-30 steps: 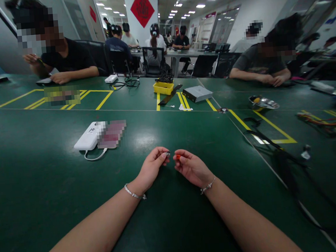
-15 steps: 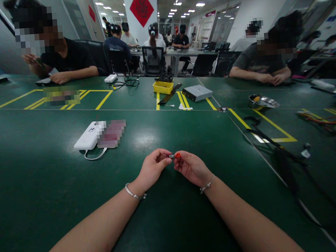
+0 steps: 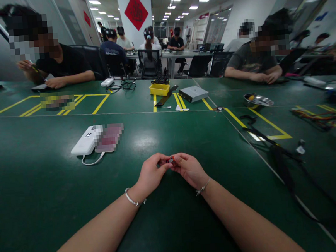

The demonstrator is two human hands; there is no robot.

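Observation:
Over the green table (image 3: 129,230), my two hands meet at the fingertips around a tiny orange and grey piece (image 3: 171,160), too small and too covered to name more exactly. My left hand (image 3: 152,174) pinches its greyish side between thumb and fingers. From the other side, my right hand (image 3: 190,170) is closed on the orange part. Fingers hide most of the piece. Left of my hands lies a white power bank (image 3: 87,141), its short white cable (image 3: 93,163) running to a blurred-out phone-like slab (image 3: 109,137) beside it.
Farther back stand a yellow bin (image 3: 159,89) with black items and a grey metal box (image 3: 193,93). A black strap (image 3: 283,167) and a metal dish (image 3: 258,100) lie to the right, beyond them bundled wires (image 3: 315,115). Two people sit across the table.
My hands have drawn slightly closer together around the small piece, and less of its orange part shows. The whole view has shifted a little.

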